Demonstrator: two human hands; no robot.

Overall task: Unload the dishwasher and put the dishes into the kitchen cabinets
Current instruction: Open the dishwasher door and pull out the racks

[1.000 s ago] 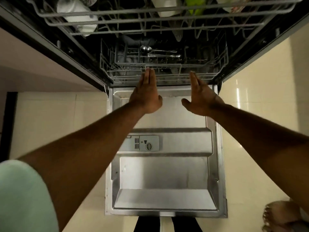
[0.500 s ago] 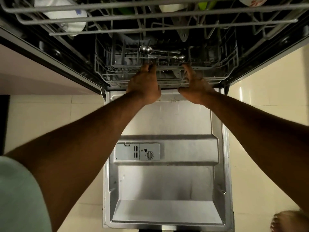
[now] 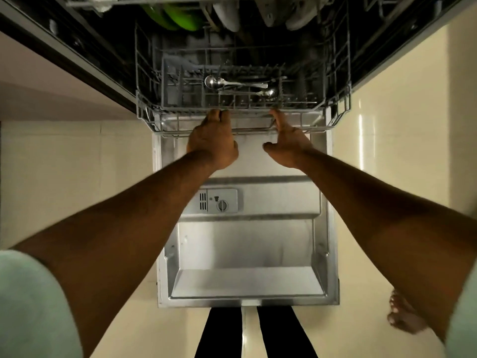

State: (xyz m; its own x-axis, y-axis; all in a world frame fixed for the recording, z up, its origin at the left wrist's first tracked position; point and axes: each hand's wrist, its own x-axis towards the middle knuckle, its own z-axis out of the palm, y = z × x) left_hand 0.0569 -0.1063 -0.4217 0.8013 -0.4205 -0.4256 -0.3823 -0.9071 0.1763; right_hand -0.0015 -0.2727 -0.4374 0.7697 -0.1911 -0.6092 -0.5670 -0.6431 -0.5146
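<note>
Gripping with my left hand (image 3: 211, 143), I have its fingers packed together and bent onto the front rim of the lower rack (image 3: 144, 117). My right hand (image 3: 287, 143) reaches the same rim with its thumb splayed wide. I cannot tell whether its fingertips curl round the wire or only touch it.

Nearer to me than the rack, the open door (image 3: 245, 254) lies flat, with the detergent dispenser (image 3: 219, 201) set in it. The rack sits straight ahead of both hands, its front edge just over the far end of the door. I judge its travel runs toward me along the door. Each hand is equally near, one on either side of the rim's middle.

Just behind the rim stands the cutlery basket (image 3: 175, 81). Two spoons (image 3: 214, 81) lie across it, long axes parallel to the rim, one bowl beyond my left hand and the other beyond my right. At the back of the rack stand green plates (image 3: 178, 16) and pale plates (image 3: 227, 16). Their tops are cut off by the frame, and the basket's lower cells are too dark to read.
</note>
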